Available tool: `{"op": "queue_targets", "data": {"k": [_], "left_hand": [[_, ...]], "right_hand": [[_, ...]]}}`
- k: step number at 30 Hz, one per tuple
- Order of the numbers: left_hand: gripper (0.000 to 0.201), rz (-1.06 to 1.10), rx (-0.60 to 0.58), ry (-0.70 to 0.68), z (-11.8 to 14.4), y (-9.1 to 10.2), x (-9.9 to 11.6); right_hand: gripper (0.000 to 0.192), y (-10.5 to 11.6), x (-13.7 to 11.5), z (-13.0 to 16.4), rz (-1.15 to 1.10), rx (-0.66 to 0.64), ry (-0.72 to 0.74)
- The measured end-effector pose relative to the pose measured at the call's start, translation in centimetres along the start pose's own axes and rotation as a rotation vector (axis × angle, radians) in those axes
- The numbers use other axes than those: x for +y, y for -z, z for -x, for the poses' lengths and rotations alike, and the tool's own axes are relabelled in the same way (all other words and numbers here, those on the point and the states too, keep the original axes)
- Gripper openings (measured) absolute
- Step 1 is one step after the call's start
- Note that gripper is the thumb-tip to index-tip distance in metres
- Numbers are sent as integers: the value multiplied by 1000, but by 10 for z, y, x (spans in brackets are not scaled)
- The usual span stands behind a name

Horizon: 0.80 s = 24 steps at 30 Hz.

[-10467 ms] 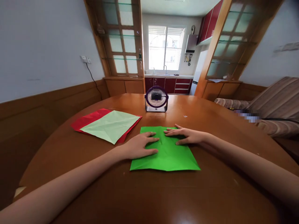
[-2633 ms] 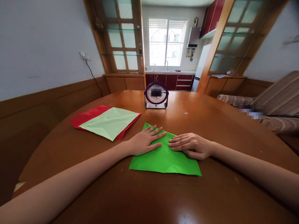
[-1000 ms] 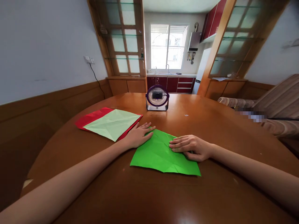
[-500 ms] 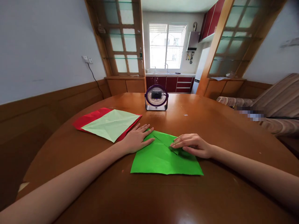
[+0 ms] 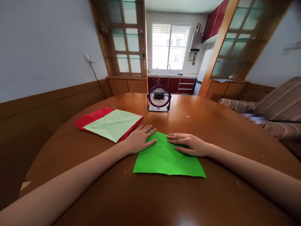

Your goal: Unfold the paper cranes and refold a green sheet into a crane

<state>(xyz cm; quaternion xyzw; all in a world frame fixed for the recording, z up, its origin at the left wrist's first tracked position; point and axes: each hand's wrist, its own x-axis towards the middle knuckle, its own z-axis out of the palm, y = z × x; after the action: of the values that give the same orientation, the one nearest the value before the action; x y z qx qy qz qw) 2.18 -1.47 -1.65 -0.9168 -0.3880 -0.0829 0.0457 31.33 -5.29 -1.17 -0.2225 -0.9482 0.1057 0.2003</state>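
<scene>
A bright green sheet of paper (image 5: 168, 164) lies on the table in front of me, with creases and a folded-over part near its far edge. My left hand (image 5: 139, 139) rests flat on its upper left side, fingers stretched out and apart. On the upper right part my right hand (image 5: 189, 144) lies palm down, its fingers extended to the left across the fold. Part of the far right edge is hidden under that hand. Neither hand grips anything.
Left of the green paper, a pale green sheet (image 5: 115, 124) lies on red paper (image 5: 90, 119). A small desk fan (image 5: 159, 96) stands toward the far side of the round wooden table (image 5: 113, 194). To the right is a striped sofa (image 5: 279, 103).
My right hand has slid a little to the left and flattened out on the green paper, pressing the folded part down. The left hand stays in place on the paper.
</scene>
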Motion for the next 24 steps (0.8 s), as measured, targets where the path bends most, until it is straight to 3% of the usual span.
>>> {"op": "queue_targets", "data": {"k": [7,13,18,24], "left_hand": [[72,-14,-10,-9,0,2,1],[70,89,-68,-203,-5,4,20],[70,109,-87,-197,-7,9,28],[46,78,22,-159,-11,12,32]], "right_hand": [[48,-1,2,1,19,-4,8],[47,0,1,1,46,-34,-3],[46,1,1,1,88,-20,20],[31,1,-2,-4,53,76,-43]]}}
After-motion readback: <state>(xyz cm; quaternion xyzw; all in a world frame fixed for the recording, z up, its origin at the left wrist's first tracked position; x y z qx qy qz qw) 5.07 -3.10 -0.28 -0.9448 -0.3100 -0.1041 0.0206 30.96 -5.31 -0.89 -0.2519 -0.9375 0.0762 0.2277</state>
